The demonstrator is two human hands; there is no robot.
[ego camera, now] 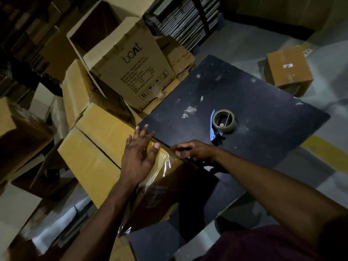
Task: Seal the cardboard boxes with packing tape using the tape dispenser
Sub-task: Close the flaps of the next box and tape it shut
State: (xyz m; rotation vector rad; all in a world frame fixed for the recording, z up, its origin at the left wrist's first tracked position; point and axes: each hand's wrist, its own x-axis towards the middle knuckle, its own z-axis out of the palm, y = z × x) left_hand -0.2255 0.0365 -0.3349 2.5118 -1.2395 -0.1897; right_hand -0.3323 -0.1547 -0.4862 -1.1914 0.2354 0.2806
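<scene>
At lower centre of the frame the left hand (138, 157) lies flat, fingers straight and spread, pressing on the top of a box (98, 155) where shiny tape (165, 162) runs over its corner and down the near side. The right hand (192, 150), just right of it, rests at the box's edge against the black table (244, 87); its fingers are curled, but whether they pinch the tape cannot be told. The dispenser (222, 123), with its brown roll and blue handle, lies alone on the table, centre right. A printed carton (131, 68) stands upper left; a small box (288, 68) sits on the floor upper right.
</scene>
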